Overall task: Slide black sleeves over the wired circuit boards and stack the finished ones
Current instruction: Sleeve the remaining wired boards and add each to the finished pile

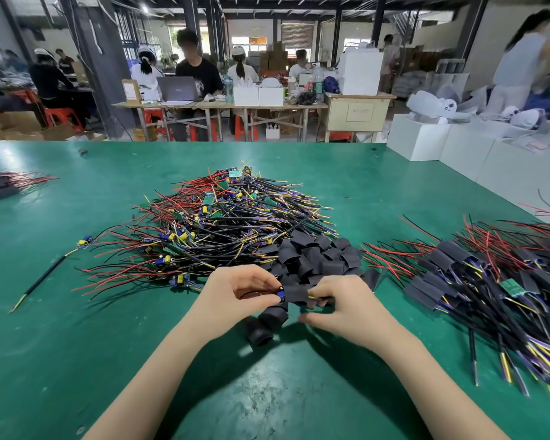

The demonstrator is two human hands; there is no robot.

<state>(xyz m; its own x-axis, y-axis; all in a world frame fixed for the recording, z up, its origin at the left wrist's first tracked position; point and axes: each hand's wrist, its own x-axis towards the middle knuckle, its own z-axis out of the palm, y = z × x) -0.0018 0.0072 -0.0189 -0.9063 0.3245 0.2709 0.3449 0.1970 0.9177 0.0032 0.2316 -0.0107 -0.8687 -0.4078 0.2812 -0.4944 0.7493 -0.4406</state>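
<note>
My left hand (235, 292) pinches the blue-capped end of a wired circuit board (280, 296) just above the green table (77, 344). A black sleeve (296, 293) covers most of that board, and my right hand (337, 308) pinches its other end, where yellow wires stick out. Behind my hands lies a big heap of bare wired boards (223, 223) with red, black and yellow leads. A pile of loose black sleeves (311, 252) sits beside it, and two more sleeves (264, 325) lie under my hands. The stack of sleeved boards (489, 281) is on the right.
One stray wired board (85, 242) lies left of the heap. Another small bundle (0, 184) sits at the table's far left edge. White boxes (458, 147) line the far right corner. People work at tables beyond the far edge.
</note>
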